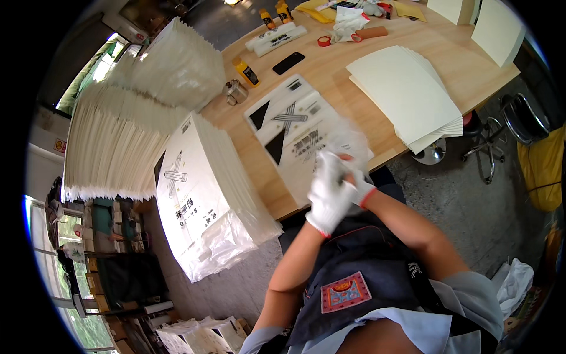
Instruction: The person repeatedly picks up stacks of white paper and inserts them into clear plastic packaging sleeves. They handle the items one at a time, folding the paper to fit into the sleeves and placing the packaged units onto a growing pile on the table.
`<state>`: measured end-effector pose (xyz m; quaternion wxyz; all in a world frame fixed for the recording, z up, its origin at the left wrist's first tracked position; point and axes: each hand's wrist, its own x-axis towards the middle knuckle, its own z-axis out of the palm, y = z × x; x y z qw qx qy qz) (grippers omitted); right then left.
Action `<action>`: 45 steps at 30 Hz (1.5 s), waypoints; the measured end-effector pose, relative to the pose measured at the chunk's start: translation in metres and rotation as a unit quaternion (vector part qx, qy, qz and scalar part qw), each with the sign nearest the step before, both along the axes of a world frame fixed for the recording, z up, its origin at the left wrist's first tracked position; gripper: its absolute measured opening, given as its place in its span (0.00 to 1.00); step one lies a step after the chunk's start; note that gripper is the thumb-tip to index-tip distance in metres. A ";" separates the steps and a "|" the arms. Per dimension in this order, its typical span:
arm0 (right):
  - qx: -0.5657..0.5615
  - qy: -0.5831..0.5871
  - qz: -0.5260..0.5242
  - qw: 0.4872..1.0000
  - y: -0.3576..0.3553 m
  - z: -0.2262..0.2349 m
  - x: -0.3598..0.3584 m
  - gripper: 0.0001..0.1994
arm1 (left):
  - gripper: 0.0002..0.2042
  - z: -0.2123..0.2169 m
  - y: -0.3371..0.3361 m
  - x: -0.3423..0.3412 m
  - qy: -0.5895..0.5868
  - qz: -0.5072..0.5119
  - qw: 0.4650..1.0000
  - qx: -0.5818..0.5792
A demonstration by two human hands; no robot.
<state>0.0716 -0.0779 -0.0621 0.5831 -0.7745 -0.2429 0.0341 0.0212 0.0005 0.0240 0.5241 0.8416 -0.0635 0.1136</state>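
Note:
My left hand (328,192) and my right hand (357,187) wear white gloves with red cuffs and meet just over the near table edge. Both look closed, with fingers curled close together; motion blurs them, and whatever they hold is hidden. Crumpled clear plastic film (349,140) bulges up right beside the fingers. It seems to belong to a printed clear bag (289,121) with a crossed-pencil picture and black triangles, lying flat on the table. Left of it, a thick stack of similar filled bags (197,171) reaches out past the table edge.
Tall piles of white bags (118,135) stand at far left. Cream paper sheets (407,94) lie fanned on the right of the wooden table (330,59). A black phone (289,63), an orange bottle (246,72), a metal pot (235,92) and red tape (323,41) sit farther back.

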 end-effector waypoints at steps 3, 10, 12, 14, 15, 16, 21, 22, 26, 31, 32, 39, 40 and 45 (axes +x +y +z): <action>-0.218 -0.029 0.053 0.974 0.024 0.012 0.000 0.11 | 0.11 0.031 -0.032 -0.055 -0.137 -0.122 0.980 0.072; -0.315 -0.091 0.053 0.943 -0.034 0.019 0.008 0.08 | 0.07 -0.048 0.000 -0.023 -0.084 0.014 0.982 0.170; -0.293 -0.153 -0.036 0.943 -0.086 -0.003 0.012 0.08 | 0.07 -0.068 0.022 -0.019 -0.008 0.044 0.996 0.075; -0.316 -0.222 -0.152 0.910 -0.128 0.011 0.022 0.15 | 0.08 -0.094 0.040 -0.019 0.082 0.044 0.995 -0.040; -0.356 -0.264 -0.165 0.881 -0.152 0.007 0.032 0.17 | 0.08 -0.097 0.038 -0.015 0.054 0.039 0.995 -0.076; -0.386 -0.268 -0.169 0.867 -0.169 0.002 0.043 0.17 | 0.08 -0.098 0.035 -0.013 0.068 0.029 0.994 -0.082; -0.430 -0.317 -0.154 0.831 -0.203 -0.022 0.067 0.12 | 0.08 -0.076 0.016 -0.005 0.083 -0.032 0.995 -0.045; -0.430 -0.333 -0.141 0.828 -0.206 -0.023 0.071 0.12 | 0.08 -0.079 0.017 -0.003 0.082 -0.039 0.995 -0.034; -0.391 -0.384 -0.102 0.830 -0.216 -0.022 0.081 0.09 | 0.09 -0.085 0.013 0.005 0.141 -0.055 0.987 -0.056; -0.388 -0.481 -0.098 0.780 -0.223 0.004 0.089 0.07 | 0.13 -0.081 -0.017 0.035 0.185 -0.175 0.957 -0.137; -0.344 -0.505 -0.100 0.785 -0.213 0.021 0.083 0.06 | 0.14 -0.079 -0.023 0.042 0.197 -0.184 0.953 -0.141; -0.182 -0.268 -0.079 0.943 -0.137 0.065 -0.029 0.09 | 0.18 -0.126 -0.016 0.057 0.304 -0.036 0.878 -0.368; -0.144 -0.236 -0.142 0.951 -0.142 0.062 -0.029 0.10 | 0.17 -0.093 -0.013 0.053 0.331 -0.033 0.892 -0.308; 0.106 0.220 -0.081 0.966 -0.213 -0.028 -0.004 0.17 | 0.23 -0.043 0.020 0.044 0.327 -0.100 0.939 0.037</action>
